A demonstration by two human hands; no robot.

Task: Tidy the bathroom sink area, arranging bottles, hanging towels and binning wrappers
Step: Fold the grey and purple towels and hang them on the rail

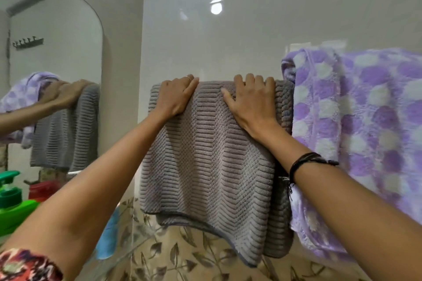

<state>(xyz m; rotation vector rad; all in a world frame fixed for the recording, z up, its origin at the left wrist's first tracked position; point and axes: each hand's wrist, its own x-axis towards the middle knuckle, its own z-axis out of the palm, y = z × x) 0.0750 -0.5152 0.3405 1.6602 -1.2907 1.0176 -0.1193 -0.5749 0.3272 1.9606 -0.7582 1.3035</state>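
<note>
The grey towel was found draped, pressed flat by left hand and right hand. Bottles at eight o'clock were judged unsorted.

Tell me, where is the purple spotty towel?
In the head view, the purple spotty towel hangs on the right side, right beside the grey towel that both hands are pressing at its top.

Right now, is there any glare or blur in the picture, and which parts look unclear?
Head view: a bright round glare spot sits on the glossy wall above the grey towel; the purple towel at the right edge and the green bottle at lower left look soft; both hands on the grey towel are fairly sharp.
</note>
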